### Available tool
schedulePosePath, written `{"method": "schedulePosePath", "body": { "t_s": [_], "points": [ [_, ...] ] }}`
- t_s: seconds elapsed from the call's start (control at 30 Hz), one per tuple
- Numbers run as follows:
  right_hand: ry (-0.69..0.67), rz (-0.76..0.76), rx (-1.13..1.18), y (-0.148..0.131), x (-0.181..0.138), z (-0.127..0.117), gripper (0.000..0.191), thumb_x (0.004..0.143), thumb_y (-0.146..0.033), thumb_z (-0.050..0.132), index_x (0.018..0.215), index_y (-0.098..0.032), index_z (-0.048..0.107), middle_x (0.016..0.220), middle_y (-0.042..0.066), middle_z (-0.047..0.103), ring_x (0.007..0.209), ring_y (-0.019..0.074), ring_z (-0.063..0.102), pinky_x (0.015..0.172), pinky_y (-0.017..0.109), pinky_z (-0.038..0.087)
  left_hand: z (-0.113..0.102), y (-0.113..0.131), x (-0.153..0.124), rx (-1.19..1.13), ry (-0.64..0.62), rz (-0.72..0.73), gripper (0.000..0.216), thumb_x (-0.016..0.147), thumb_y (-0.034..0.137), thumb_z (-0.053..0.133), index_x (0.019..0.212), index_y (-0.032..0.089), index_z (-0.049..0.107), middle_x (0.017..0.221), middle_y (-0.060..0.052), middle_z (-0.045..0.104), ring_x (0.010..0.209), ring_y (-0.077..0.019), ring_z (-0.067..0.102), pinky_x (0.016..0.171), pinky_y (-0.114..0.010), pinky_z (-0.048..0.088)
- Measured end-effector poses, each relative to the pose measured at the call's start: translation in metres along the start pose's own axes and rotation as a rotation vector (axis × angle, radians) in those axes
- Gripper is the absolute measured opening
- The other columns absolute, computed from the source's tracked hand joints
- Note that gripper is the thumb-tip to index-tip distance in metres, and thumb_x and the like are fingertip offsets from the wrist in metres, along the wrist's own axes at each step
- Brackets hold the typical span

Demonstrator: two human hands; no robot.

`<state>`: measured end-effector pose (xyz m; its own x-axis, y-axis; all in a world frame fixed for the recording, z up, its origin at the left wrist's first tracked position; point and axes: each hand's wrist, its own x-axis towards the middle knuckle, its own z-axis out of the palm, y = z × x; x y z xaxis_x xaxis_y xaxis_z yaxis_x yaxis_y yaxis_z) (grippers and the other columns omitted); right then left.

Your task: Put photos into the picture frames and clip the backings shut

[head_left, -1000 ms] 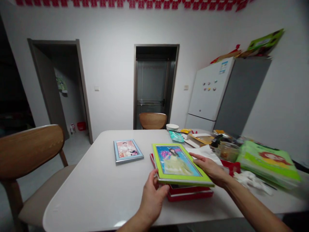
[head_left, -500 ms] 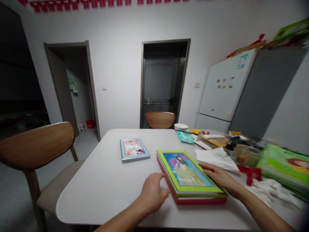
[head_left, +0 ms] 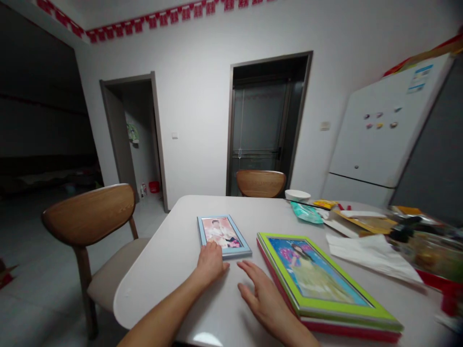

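A light blue picture frame [head_left: 244,251] with a photo of a person in pale clothes lies flat on the white table [head_left: 159,270]. My left hand [head_left: 210,265] is at its near left corner, fingertips over the lower edge and thumb held apart. Whether the fingers press on it is hard to tell. To the right, my right hand [head_left: 264,299] is held low over the table with fingers spread and nothing in it. Beside that hand lies a stack of picture frames, a lime green frame [head_left: 304,303] on top and a red frame [head_left: 347,328] at the bottom.
White paper [head_left: 372,253], a teal packet [head_left: 306,213], a white bowl [head_left: 297,195] and a clear container [head_left: 427,250] crowd the table's right side. One wooden chair [head_left: 90,212] stands at the left, another chair [head_left: 260,183] at the far edge.
Both hands have left the stack of frames and moved left, my left hand reaching the blue frame. The camera view has turned left, and the stack appears farther right and nearer.
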<state>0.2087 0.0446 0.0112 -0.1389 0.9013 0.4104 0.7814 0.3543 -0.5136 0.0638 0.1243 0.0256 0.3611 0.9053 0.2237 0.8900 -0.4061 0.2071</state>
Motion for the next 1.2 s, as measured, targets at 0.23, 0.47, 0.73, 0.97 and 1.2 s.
{"method": "schedulePosePath", "body": {
  "t_s": [0.23,0.47,0.73,0.97,1.2],
  "points": [
    [0.049,0.160,-0.031,0.025,0.000,0.024,0.050,0.072,-0.030,0.042,0.116,-0.006,0.044,0.121,0.019,0.044,0.115,0.0269,0.038,0.096,0.042,0.030,-0.008,0.005,-0.096,-0.078,-0.020,0.155,0.047,0.061,0.038,0.063,0.100,0.017,0.049,0.119,-0.010,0.047,0.111,-0.0285,0.039,0.096,-0.046,0.024],
    [0.047,0.305,0.316,0.012,-0.009,0.011,0.051,0.071,-0.034,0.043,0.116,-0.010,0.043,0.120,0.014,0.048,0.109,0.0228,0.045,0.093,0.037,0.035,0.013,0.006,-0.122,-0.200,-0.052,0.302,0.030,0.073,0.018,0.051,0.103,0.019,0.048,0.121,-0.009,0.049,0.115,-0.0250,0.037,0.096,-0.045,0.027],
    [0.147,0.453,0.715,-0.020,-0.006,-0.021,0.049,0.077,-0.043,0.037,0.118,-0.018,0.043,0.128,0.009,0.041,0.114,0.0220,0.040,0.088,0.034,0.040,-0.026,0.013,-0.125,-0.561,0.182,0.172,0.036,0.062,0.011,0.055,0.098,0.014,0.049,0.114,-0.015,0.051,0.106,-0.0271,0.047,0.090,-0.039,0.038],
    [-0.118,0.118,0.470,-0.037,-0.007,0.010,0.055,0.074,-0.043,0.044,0.121,-0.016,0.041,0.128,0.011,0.040,0.117,0.0204,0.035,0.100,0.039,0.025,-0.029,0.018,-0.128,-1.309,0.398,-0.213,0.043,0.072,0.026,0.052,0.112,0.013,0.039,0.107,-0.012,0.057,0.099,-0.0232,0.053,0.084,-0.032,0.042],
    [-0.180,-0.019,0.160,-0.024,-0.011,0.023,0.050,0.070,-0.034,0.048,0.116,-0.014,0.047,0.126,0.012,0.042,0.116,0.0212,0.036,0.099,0.038,0.027,0.000,-0.014,-0.139,-1.076,0.467,-0.402,0.072,0.062,0.026,0.060,0.123,0.012,0.024,0.117,-0.013,0.049,0.107,-0.0250,0.046,0.090,-0.035,0.037]
  ]
}}
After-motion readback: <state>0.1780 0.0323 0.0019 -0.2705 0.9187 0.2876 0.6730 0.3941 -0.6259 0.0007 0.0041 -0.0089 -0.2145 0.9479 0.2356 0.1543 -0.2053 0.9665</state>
